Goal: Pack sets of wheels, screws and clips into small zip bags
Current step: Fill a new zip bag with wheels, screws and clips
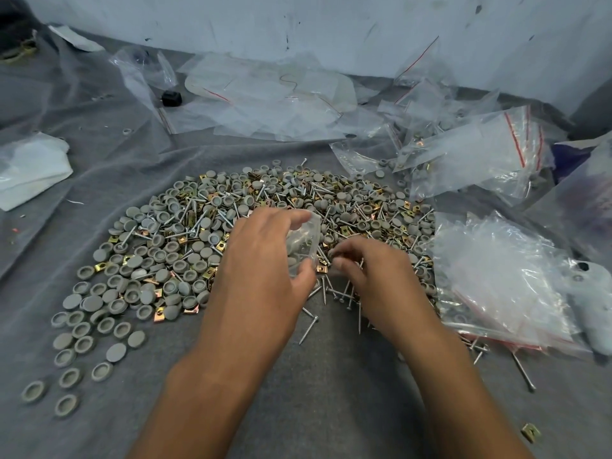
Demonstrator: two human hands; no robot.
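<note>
A wide heap of grey round wheels (172, 260), silver screws (311, 323) and brass clips (159, 315) covers the grey cloth in the middle. My left hand (261, 260) grips a small clear zip bag (303, 241) above the heap, with some grey parts inside. Just to its right, my right hand (367, 270) has its fingers curled and pinches small parts at the bag's edge; exactly which parts is too blurred to tell.
A stack of small red-striped zip bags (496, 286) lies to the right. Filled and loose bags (473, 154) pile at the back right, with flat plastic sheets (265, 94) behind. A white cloth (29, 170) lies left, a stray clip (531, 432) near right.
</note>
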